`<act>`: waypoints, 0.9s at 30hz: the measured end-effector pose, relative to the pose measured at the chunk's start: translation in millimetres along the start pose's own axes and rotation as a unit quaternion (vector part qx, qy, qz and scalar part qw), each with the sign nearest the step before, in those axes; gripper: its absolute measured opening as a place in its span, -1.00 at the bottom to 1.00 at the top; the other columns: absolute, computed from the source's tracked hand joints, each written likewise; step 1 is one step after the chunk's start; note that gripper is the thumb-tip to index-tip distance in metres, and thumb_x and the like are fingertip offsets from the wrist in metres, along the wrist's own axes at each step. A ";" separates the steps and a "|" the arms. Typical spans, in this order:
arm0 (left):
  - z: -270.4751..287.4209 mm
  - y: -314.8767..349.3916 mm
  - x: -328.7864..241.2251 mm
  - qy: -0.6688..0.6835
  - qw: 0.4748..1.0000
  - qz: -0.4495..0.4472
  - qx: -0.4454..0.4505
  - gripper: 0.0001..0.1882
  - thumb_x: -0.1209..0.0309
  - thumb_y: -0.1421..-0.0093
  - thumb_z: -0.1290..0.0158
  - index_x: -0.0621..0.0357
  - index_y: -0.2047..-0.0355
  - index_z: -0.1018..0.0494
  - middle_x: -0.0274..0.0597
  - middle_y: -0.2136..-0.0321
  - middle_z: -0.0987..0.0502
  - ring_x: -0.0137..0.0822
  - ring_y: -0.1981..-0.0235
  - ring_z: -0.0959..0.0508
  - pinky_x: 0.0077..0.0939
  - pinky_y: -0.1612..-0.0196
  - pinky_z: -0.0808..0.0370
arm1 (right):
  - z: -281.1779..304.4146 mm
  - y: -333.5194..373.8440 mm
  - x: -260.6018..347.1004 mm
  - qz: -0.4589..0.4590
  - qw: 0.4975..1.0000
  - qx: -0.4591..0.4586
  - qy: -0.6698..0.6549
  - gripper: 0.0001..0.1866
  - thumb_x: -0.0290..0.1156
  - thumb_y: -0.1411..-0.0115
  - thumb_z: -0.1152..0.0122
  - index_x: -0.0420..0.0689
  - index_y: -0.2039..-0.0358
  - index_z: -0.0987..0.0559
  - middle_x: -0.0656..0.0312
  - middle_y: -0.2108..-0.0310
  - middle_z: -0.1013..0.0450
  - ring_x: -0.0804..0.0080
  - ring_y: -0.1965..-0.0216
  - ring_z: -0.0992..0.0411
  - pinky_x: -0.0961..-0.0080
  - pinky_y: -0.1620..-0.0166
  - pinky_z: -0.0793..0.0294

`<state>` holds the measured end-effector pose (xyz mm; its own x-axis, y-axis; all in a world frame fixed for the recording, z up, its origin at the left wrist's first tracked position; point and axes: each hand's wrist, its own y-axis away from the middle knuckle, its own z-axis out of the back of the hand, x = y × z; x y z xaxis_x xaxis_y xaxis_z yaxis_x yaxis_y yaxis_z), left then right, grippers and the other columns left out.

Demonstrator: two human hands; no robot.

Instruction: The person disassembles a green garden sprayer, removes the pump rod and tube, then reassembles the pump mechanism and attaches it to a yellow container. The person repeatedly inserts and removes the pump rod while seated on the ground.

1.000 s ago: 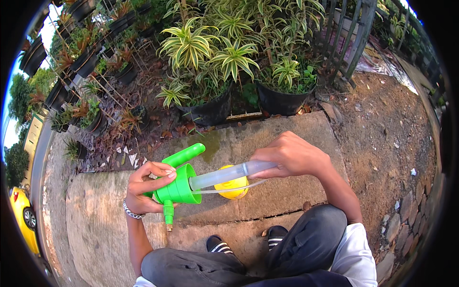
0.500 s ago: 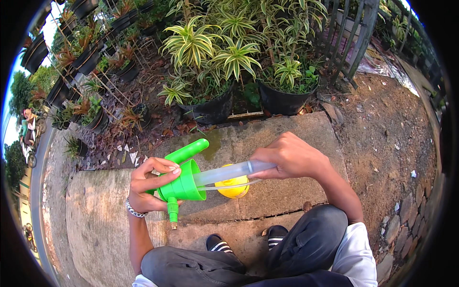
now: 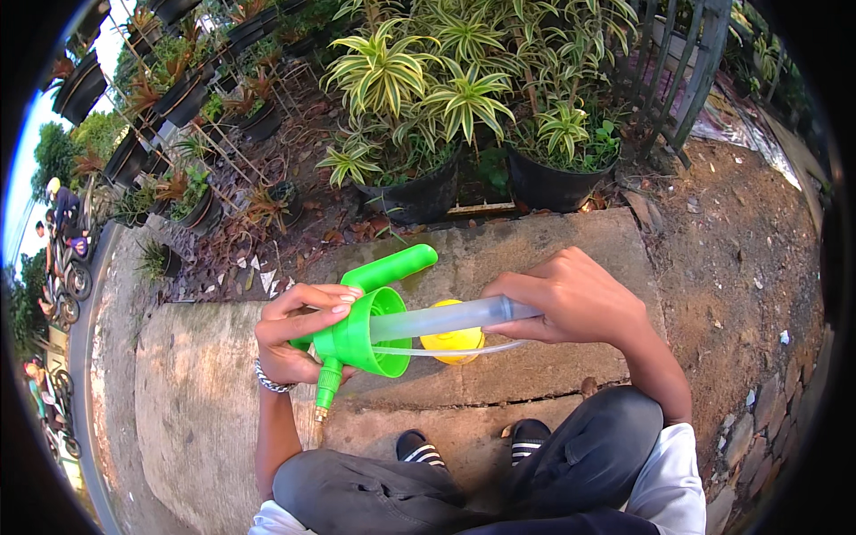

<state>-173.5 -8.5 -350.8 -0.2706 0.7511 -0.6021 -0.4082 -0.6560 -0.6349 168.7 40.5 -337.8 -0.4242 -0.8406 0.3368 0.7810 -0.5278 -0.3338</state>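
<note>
My left hand (image 3: 294, 334) is closed around the green pump sprayer head (image 3: 346, 339), its fingers over the top of the cap. The sprayer's green handle (image 3: 392, 266) sticks out on the far side, and a nozzle (image 3: 326, 390) with a brass-coloured tip points toward me. From the cap's open mouth a translucent pump cylinder (image 3: 428, 319) runs to the right. My right hand (image 3: 575, 299) grips its far end. A thin clear tube (image 3: 446, 352) curves alongside the cylinder. Below them a round yellow object (image 3: 453, 342) rests on the concrete, partly hidden by the cylinder.
Two black pots (image 3: 560, 183) with striped leafy plants stand beyond the concrete slab (image 3: 214, 383). Smaller hanging pots (image 3: 183, 98) are at the far left. A road (image 3: 85, 330) with riders on motorbikes runs along the left. Bare soil and stones (image 3: 758, 401) lie to the right.
The view has shifted, and both hands appear slightly further right. The sprayer head has turned so more of the cap's inside shows. More motorbikes appear on the road. Both grips stay the same.
</note>
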 end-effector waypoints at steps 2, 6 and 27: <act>5.5 2.9 -5.2 0.005 1.000 -0.001 -0.020 -0.38 0.32 0.27 -0.51 0.19 0.13 -0.59 -0.05 0.24 -0.58 0.01 0.11 -0.61 -0.16 0.03 -0.58 | 6.2 -3.2 14.2 0.000 1.000 -0.006 0.008 -0.67 -0.06 -0.14 -0.29 0.01 0.21 -0.54 0.27 0.68 -0.44 0.22 0.65 -0.45 0.32 0.60 -0.35; 10.5 10.2 -2.5 0.021 1.000 0.012 -0.010 -0.36 0.29 0.28 -0.52 0.17 0.12 -0.59 -0.02 0.24 -0.59 0.02 0.13 -0.62 -0.12 0.02 -0.58 | 5.2 -4.9 33.8 0.028 0.999 -0.021 0.033 -0.70 -0.11 -0.17 -0.24 0.02 0.18 -0.49 0.32 0.65 -0.43 0.29 0.66 -0.45 0.35 0.65 -0.32; 17.0 -4.1 -24.3 -0.146 0.984 -0.001 0.104 -0.38 0.28 0.30 -0.50 0.10 0.14 -0.62 0.06 0.19 -0.61 -0.01 0.14 -0.64 -0.18 0.01 -0.60 | -22.4 -13.0 21.5 -0.026 0.996 0.034 -0.081 -0.61 0.00 -0.25 -0.13 -0.11 0.31 -0.41 0.10 0.72 -0.42 0.01 0.65 -0.45 0.12 0.55 -0.39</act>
<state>-180.1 -22.8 -325.3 -0.4954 0.7619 -0.4173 -0.5699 -0.6476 -0.5057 139.2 26.6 -345.9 -0.3891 -0.7787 0.4921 0.7917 -0.5559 -0.2536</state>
